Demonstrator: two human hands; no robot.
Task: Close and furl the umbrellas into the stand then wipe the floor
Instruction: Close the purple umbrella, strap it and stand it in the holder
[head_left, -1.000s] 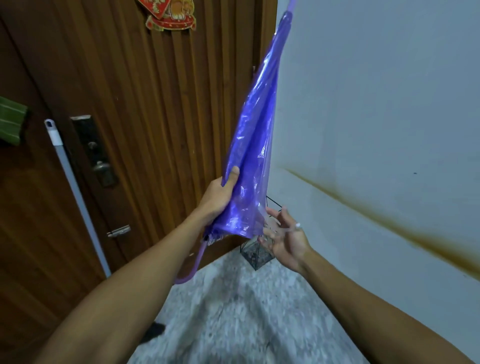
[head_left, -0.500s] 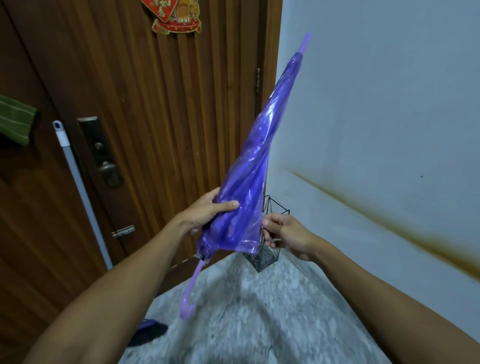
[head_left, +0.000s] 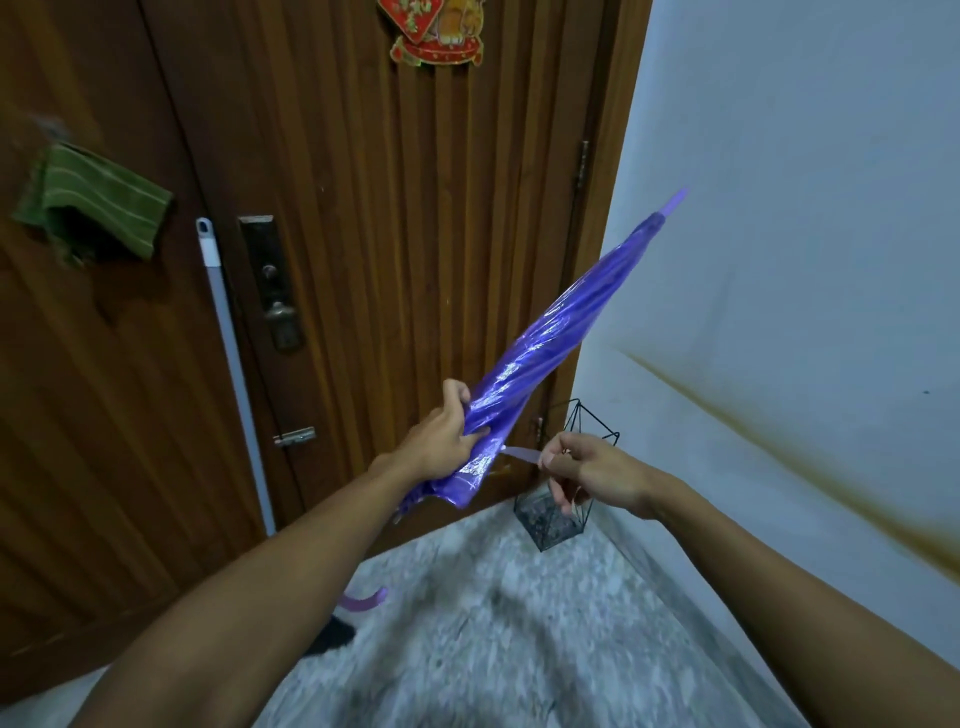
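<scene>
Gripping one purple umbrella (head_left: 550, 358), left hand (head_left: 441, 441); right hand (head_left: 587, 467) pinches its strap (head_left: 522, 454).

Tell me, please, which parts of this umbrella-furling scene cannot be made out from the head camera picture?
- Purple umbrella: the shaft below the canopy is hidden behind the left forearm; only the curved handle tip shows.
- Dark object on the floor: mostly hidden by the same forearm, so I cannot identify it.
- Wire stand: partly covered by the right hand; its contents are too blurred to tell.
- Red door decoration: cut off by the top edge.
</scene>
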